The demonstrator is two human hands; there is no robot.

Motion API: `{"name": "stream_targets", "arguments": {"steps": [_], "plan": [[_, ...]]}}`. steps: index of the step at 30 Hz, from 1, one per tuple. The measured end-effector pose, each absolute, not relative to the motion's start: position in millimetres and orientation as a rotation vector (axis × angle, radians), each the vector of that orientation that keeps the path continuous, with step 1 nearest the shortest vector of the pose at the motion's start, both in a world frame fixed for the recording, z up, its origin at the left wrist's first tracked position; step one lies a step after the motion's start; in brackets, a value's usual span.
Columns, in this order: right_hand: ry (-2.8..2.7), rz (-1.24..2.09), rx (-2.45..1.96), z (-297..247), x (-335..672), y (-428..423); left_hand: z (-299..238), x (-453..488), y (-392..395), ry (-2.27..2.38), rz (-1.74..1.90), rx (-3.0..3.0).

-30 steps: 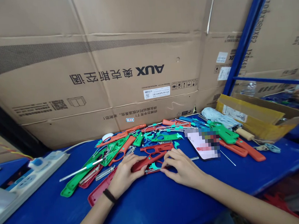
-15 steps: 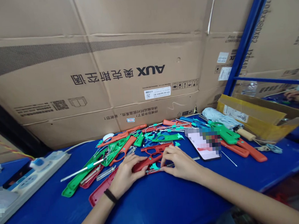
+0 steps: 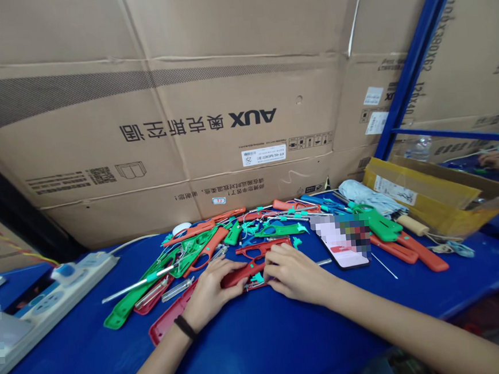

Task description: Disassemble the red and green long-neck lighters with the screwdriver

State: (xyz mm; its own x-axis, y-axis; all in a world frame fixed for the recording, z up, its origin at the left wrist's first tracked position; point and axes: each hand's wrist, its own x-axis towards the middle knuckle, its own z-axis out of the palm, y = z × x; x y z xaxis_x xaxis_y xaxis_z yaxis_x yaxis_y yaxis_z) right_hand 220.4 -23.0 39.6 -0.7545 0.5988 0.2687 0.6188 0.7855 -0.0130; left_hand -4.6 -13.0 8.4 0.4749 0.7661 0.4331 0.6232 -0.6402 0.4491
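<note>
Fingers and thumb of my left hand (image 3: 212,288) grip a red stick-lighter casing (image 3: 239,275) just above the blue table. At the casing's right end my right hand (image 3: 293,273) pinches with curled fingers; its fingertips are partly hidden. A small teal piece (image 3: 257,278) and thin metal parts show between the two hands. Right behind them lies another red lighter casing (image 3: 265,247) with a trigger loop. Beside my left wrist rests a red handle shell (image 3: 169,319), open side up.
Red, green and blue lighter parts, such as a green shell (image 3: 123,309), crowd the table's back. To the right are a phone (image 3: 343,249), a folded umbrella (image 3: 373,197) and a yellow-taped box (image 3: 422,188). A power strip (image 3: 47,309) lies left; cardboard (image 3: 207,92) stands behind.
My right hand's fingers have curled in further and shifted slightly left at the lighter casing's end. My left hand keeps its grip in the same place.
</note>
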Motion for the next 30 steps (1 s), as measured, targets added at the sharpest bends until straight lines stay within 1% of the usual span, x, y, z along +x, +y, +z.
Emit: {"name": "stream_targets", "arguments": {"steps": [4,8,11,16,18,24,27,30], "plan": [[-2.843,-0.298,-0.879,44,217,-24,9,-5,-13,1.194,0.881,2.482],[-2.844,-0.315,-0.879,39,217,-25,8,-5,-13,1.202,0.877,2.478],[-2.778,-0.215,-0.902,34,220,-28,7,-5,-13,1.213,0.884,2.474],[-2.559,0.138,-0.964,33,230,-32,7,-6,-13,1.195,0.887,2.479],[-2.427,0.203,-1.003,33,236,-31,7,-6,-14,1.187,0.908,2.493],[-2.202,0.140,-1.087,31,256,-28,13,-7,-16,1.166,0.941,2.495],[-2.274,0.128,-1.071,31,262,-29,16,-9,-17,1.126,0.841,2.460],[-2.393,0.212,-1.067,31,266,-29,17,-10,-17,1.111,0.756,2.425]]}}
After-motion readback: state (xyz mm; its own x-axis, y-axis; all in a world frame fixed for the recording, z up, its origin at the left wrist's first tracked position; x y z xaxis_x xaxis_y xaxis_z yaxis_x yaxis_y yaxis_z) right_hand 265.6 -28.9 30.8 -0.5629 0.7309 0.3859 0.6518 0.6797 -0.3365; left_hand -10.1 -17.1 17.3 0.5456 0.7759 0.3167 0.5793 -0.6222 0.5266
